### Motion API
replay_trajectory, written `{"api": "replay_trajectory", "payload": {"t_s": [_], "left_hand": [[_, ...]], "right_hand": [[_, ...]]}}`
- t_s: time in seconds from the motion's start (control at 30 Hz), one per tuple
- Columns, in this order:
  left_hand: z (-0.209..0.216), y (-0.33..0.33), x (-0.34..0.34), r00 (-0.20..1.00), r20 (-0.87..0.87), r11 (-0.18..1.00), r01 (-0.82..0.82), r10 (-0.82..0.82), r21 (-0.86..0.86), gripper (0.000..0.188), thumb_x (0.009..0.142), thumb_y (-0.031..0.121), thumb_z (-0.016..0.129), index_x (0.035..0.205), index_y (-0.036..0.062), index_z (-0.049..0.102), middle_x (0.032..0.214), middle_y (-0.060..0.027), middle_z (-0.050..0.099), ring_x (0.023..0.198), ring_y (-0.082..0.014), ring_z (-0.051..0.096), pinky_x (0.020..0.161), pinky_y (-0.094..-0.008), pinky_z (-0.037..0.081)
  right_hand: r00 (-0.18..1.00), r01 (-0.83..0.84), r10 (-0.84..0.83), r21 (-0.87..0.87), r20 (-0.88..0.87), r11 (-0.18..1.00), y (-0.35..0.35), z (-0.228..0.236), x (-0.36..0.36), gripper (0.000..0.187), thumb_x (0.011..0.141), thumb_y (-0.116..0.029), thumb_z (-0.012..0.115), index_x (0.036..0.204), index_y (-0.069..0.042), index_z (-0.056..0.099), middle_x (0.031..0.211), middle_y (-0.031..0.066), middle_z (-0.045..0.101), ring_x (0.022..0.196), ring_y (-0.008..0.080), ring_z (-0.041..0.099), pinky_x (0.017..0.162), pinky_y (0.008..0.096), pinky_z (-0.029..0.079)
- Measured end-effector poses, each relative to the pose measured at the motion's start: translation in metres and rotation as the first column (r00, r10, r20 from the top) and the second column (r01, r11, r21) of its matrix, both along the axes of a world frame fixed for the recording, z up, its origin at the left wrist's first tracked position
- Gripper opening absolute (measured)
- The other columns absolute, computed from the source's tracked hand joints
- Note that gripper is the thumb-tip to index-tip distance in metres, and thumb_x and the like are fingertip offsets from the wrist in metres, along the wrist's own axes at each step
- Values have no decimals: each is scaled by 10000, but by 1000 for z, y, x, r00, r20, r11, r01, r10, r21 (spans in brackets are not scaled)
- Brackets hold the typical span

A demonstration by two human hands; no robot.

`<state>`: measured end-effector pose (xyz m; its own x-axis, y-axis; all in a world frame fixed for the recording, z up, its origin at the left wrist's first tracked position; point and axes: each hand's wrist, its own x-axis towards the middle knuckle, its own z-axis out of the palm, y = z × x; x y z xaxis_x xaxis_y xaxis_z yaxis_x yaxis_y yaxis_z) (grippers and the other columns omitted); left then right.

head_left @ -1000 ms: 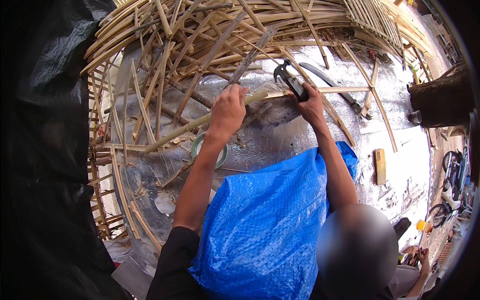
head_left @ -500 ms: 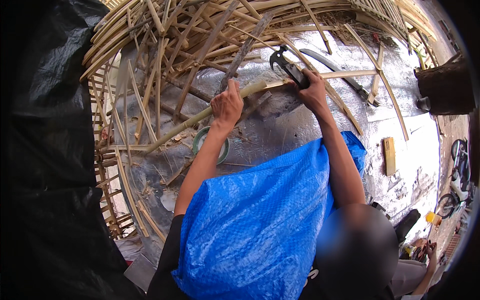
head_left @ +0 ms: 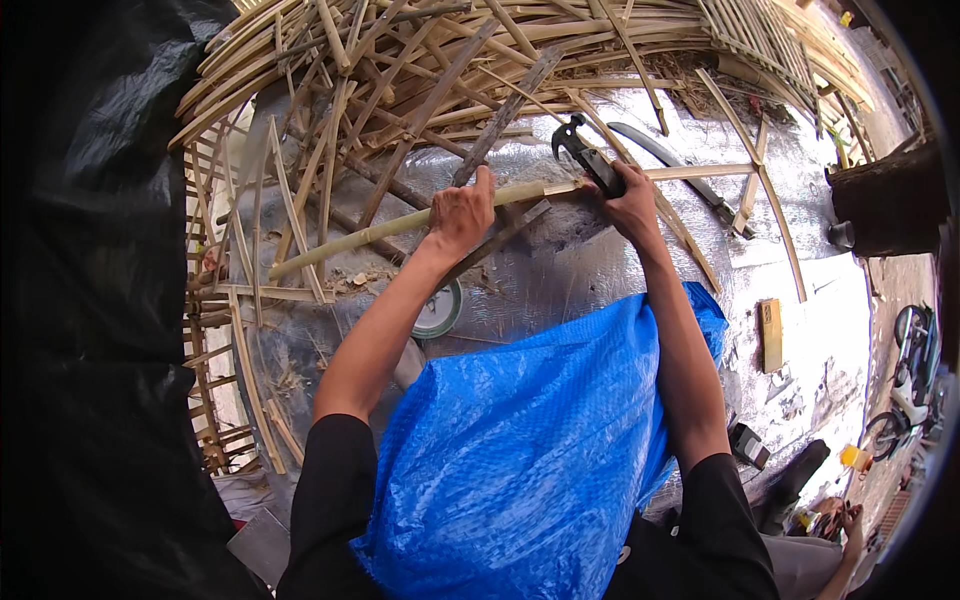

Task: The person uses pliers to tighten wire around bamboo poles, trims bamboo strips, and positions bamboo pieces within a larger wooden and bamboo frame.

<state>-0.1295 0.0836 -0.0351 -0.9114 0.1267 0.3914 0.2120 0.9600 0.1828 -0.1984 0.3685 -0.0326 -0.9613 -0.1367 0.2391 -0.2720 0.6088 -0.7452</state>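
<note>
My left hand [head_left: 463, 215] is wrapped round a pale green bamboo pole [head_left: 365, 237], which slants across the work surface from the lower left. At the pole's right end a thinner, pale stripped section [head_left: 560, 187] runs up to my right hand [head_left: 632, 203]. That hand is closed on a black claw hammer [head_left: 603, 172], its claw head pointing up and left. Whether the right fingers also touch the pale section cannot be made out. A blue woven plastic sheet [head_left: 510, 430] covers my lap, under both forearms.
Split bamboo strips [head_left: 440, 60] lie piled along the far side. A long curved blade [head_left: 690, 165] lies beyond my right hand, and a wooden block [head_left: 770, 335] to the right. A greenish ring [head_left: 440, 312] is near my left forearm. Another person's hand [head_left: 852, 520] shows lower right.
The bamboo pole's left end has swung up and left, so the pole lies flatter. Both hands have shifted slightly right and nearer in the picture, keeping their grips.
</note>
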Motion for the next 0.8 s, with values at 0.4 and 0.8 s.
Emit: {"api": "replay_trajectory", "payload": {"t_s": [0.4,0.8], "left_hand": [[-4,-2,1,997,-69,999,18,-20,-30,185,1039,225,521,908,95,511,514,-122,596,477,-319,654,423,-436,499],[-6,1,3,995,-99,999,14,-19,-47,188,1019,218,533,899,76,505,504,-119,600,471,-288,666,423,-407,496]], "right_hand": [[969,-241,244,90,-25,966,-44,9,12,524,723,-378,901,1111,-76,721,1135,130,675,1096,285,606,1025,413,394],[955,-296,292,98,59,950,-47,-3,3,620,720,-412,891,1207,-82,697,1117,137,678,1105,327,618,1064,430,350]]}}
